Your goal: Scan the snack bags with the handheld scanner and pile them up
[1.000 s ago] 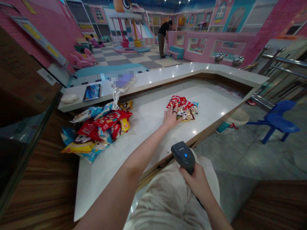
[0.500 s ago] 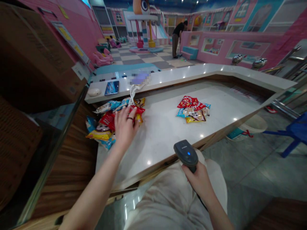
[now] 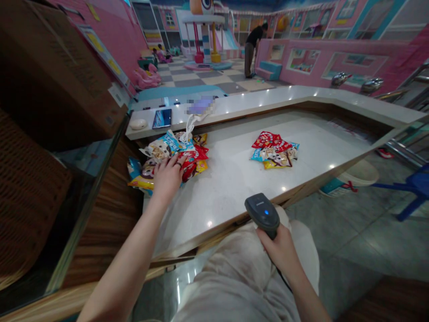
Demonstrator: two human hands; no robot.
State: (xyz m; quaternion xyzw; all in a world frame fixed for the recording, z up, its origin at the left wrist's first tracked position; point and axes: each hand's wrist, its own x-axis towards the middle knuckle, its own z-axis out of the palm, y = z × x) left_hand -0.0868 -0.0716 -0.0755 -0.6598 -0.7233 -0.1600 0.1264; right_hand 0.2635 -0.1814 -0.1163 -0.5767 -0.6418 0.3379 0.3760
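My left hand [image 3: 167, 176] reaches onto the left pile of snack packets [image 3: 191, 157] and grips a blue and white snack packet [image 3: 162, 146], which tilts up off the pile. A ring sits on one finger. My right hand [image 3: 280, 248] is wrapped round the handle of a black barcode scanner [image 3: 262, 213] with a blue light, held over my lap below the counter edge. A smaller heap of snack packets [image 3: 275, 150] lies further right on the white counter [image 3: 231, 183], away from both hands.
A raised white ledge [image 3: 254, 103] borders the counter, with a tablet [image 3: 162, 118], a small white dish [image 3: 138, 124] and a white cable on it. A brown box [image 3: 63, 76] and glass panel stand left. A blue chair [image 3: 414, 188] and bucket [image 3: 348, 176] sit right. A person stands far off.
My left hand left the right heap, crossed to the left pile and closed on a blue and white packet, lifting it. The scanner hand stayed put. The view shifted left.
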